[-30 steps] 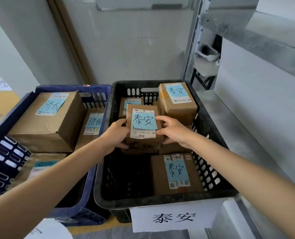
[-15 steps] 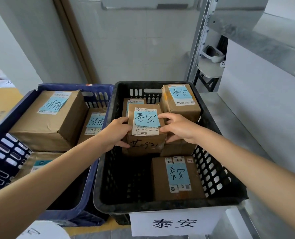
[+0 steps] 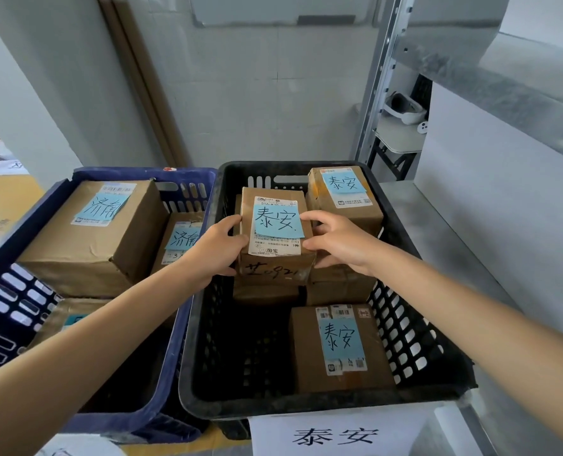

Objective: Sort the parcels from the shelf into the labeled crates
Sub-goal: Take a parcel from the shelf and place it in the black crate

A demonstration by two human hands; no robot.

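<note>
In the head view, the parcel (image 3: 275,238) is right between my two hands. My left hand (image 3: 219,248) holds its left side and my right hand (image 3: 339,245) its right side, so my grip holds the parcel. Both hands are equally near. Its long side points away from me. It seems to sit on a lower box (image 3: 267,292), back in the black crate (image 3: 306,406).

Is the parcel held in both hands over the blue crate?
No, the parcel gripped by the left hand and right hand is inside the black crate, atop other parcels.
</note>
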